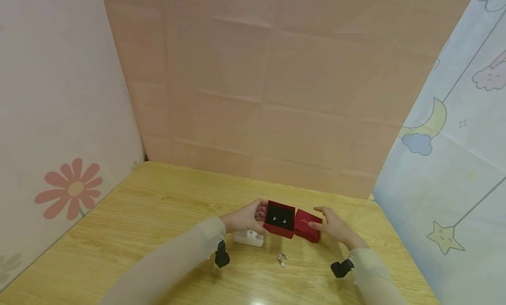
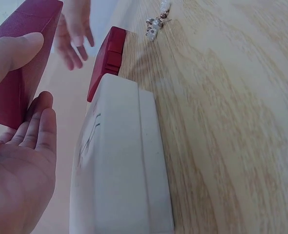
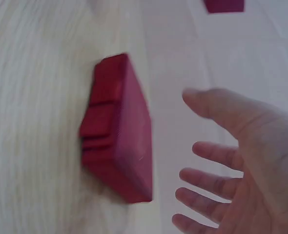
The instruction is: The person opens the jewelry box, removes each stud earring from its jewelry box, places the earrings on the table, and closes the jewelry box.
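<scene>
My left hand (image 1: 244, 219) grips a small red jewellery box base (image 1: 279, 231) by its left side, thumb on one face and fingers under it, raised off the table in the left wrist view. The box has no lid on it; a pair of small star-shaped earrings (image 1: 274, 218) sits in its black insert (image 1: 280, 212). Its red lid (image 3: 134, 141), with a ribbon-like band on the side, lies on the table just right of it. Close over the lid is my right hand (image 1: 335, 226), fingers spread and a gap showing between them and the lid in the right wrist view.
A white box (image 2: 119, 161) lies on the table under my left wrist. Small pearly jewellery pieces (image 1: 282, 259) lie in front of the red box, nearer to me. The wooden table (image 1: 189, 182) ends at an orange-brown backdrop (image 1: 253, 98), with printed panels on both sides.
</scene>
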A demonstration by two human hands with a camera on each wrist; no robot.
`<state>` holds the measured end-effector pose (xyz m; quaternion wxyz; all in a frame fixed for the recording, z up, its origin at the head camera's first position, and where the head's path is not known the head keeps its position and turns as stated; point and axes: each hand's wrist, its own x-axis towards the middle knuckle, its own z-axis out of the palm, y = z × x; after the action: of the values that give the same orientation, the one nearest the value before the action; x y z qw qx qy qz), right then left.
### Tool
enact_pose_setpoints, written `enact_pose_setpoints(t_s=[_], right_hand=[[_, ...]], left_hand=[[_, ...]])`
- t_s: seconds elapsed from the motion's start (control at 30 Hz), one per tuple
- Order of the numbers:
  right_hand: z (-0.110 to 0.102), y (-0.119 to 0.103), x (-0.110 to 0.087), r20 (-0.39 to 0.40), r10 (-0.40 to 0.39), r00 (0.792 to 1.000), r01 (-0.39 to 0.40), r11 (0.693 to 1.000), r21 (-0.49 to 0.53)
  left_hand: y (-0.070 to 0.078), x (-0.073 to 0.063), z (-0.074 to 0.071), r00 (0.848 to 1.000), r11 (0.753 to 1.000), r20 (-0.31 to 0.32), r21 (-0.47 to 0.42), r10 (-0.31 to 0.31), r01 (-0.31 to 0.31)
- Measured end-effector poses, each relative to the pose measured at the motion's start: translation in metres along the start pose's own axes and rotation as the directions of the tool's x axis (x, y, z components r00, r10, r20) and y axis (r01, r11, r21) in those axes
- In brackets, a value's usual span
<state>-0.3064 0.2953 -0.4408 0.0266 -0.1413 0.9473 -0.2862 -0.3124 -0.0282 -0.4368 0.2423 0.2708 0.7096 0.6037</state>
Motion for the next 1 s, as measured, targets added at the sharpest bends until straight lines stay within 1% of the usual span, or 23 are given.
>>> enact_pose_setpoints(t_s=[0.07,0.13,0.3,0.43,0.57,0.7,0.87,1.0], right_hand=[[-0.005,-0.009,0.000,-0.053,-0.044,0.998,0.043,0.999,-0.004],[-0.009,-0.018,0.000,-0.108,-0.080,0.991,0.080,0.997,-0.004],[-0.014,-0.048,-0.001,-0.224,-0.140,0.964,0.144,0.990,0.000],[-0.013,-0.074,-0.006,-0.284,-0.178,0.942,0.187,0.982,0.006],[-0.009,-0.094,-0.009,-0.283,-0.242,0.928,0.249,0.968,-0.013],[-0.004,-0.106,-0.011,-0.265,-0.299,0.917,0.299,0.953,-0.042],[0.003,-0.112,-0.011,-0.256,-0.360,0.897,0.343,0.933,-0.109],[0.007,-0.114,-0.009,-0.243,-0.429,0.870,0.390,0.900,-0.193]], left_hand=[[0.000,0.000,0.000,1.000,1.000,-0.001,-0.002,0.005,-0.005],[0.000,0.001,0.000,1.000,1.000,-0.004,-0.003,0.007,-0.007],[0.000,0.001,0.002,1.000,1.000,-0.008,0.004,0.012,-0.012],[0.001,0.001,0.002,1.000,1.000,-0.006,0.014,0.001,-0.001],[0.002,0.001,0.002,1.000,1.000,-0.005,0.006,-0.002,0.002],[0.001,0.001,0.002,1.000,1.000,0.002,-0.002,0.019,-0.019],[0.001,0.001,0.000,0.999,0.999,0.008,-0.008,0.032,-0.032],[0.001,0.000,0.000,1.000,1.000,0.008,-0.008,0.024,-0.024]])
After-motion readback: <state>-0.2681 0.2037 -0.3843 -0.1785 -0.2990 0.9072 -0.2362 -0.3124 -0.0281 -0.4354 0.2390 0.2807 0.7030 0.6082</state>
